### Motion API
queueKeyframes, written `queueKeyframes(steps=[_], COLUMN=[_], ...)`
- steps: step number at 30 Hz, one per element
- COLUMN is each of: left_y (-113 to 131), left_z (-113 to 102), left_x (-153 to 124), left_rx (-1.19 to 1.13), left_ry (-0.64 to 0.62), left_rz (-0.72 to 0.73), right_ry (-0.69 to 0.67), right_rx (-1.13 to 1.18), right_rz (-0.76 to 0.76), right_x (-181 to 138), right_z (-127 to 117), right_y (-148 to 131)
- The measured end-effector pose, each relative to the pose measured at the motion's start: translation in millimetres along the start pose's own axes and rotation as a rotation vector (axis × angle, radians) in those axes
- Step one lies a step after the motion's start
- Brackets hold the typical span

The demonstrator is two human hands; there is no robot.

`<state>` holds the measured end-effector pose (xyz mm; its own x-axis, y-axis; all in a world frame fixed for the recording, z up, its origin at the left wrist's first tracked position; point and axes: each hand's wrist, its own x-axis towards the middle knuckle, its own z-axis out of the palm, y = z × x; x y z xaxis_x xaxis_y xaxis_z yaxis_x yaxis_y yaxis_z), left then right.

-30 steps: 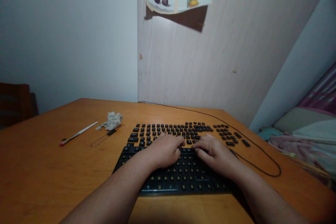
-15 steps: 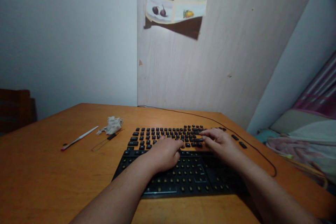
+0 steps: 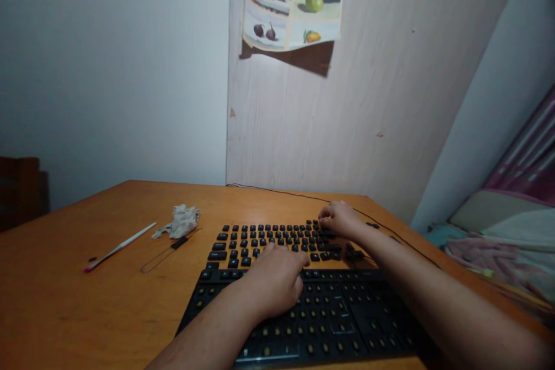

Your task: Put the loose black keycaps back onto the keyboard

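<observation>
A black keyboard base point(image 3: 342, 324) with its keycaps taken off lies at the near edge of the orange table point(image 3: 78, 312). Rows of loose black keycaps point(image 3: 264, 238) are laid out on the table just behind it. My left hand point(image 3: 277, 280) rests on the top edge of the keyboard base with its fingers curled under. My right hand point(image 3: 340, 218) reaches to the far right end of the keycap rows. Its fingers are pinched together over the caps there, and what they hold is hidden.
A crumpled tissue point(image 3: 181, 219), a thin wire tool point(image 3: 167, 247) and a white stick with a pink tip point(image 3: 119, 247) lie left of the keycaps. A black cable point(image 3: 281, 191) runs along the table's far edge. A fruit poster point(image 3: 292, 8) hangs on the wall. Bedding point(image 3: 498, 231) lies to the right.
My right hand has moved from the keyboard base forward to the far right keycaps. My left hand stays on the base. The view has tilted upward a little.
</observation>
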<state>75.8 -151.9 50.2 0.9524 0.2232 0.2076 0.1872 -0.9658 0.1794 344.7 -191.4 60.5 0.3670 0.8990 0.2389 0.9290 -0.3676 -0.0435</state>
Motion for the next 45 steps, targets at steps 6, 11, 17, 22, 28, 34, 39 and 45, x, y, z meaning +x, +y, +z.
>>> queueKeyframes(steps=[6, 11, 17, 22, 28, 34, 39, 45], left_y=[2, 2, 2, 4, 4, 5, 5, 3], left_z=[-3, -2, 1, 0, -1, -5, -7, -3], left_x=[0, -1, -1, -1, -1, -1, 0, 0], left_rx=[-0.022, -0.040, -0.048, -0.031, -0.031, -0.053, -0.041, -0.037], left_ry=[-0.021, -0.004, 0.013, -0.001, -0.019, -0.032, -0.046, -0.024], left_rz=[-0.011, -0.014, -0.014, -0.029, -0.028, -0.015, -0.014, -0.003], right_ry=[-0.070, -0.112, -0.149, -0.160, -0.159, -0.119, -0.112, -0.161], right_rx=[-0.084, -0.111, -0.123, -0.107, -0.041, 0.134, 0.402, 0.714], right_rz=[-0.003, -0.042, -0.083, -0.101, -0.108, -0.082, -0.074, -0.033], right_x=[26, 36, 39, 40, 44, 49, 41, -1], right_z=[13, 17, 18, 19, 23, 28, 22, 3], right_y=[-7, -8, -6, -5, -4, 2, 5, 2])
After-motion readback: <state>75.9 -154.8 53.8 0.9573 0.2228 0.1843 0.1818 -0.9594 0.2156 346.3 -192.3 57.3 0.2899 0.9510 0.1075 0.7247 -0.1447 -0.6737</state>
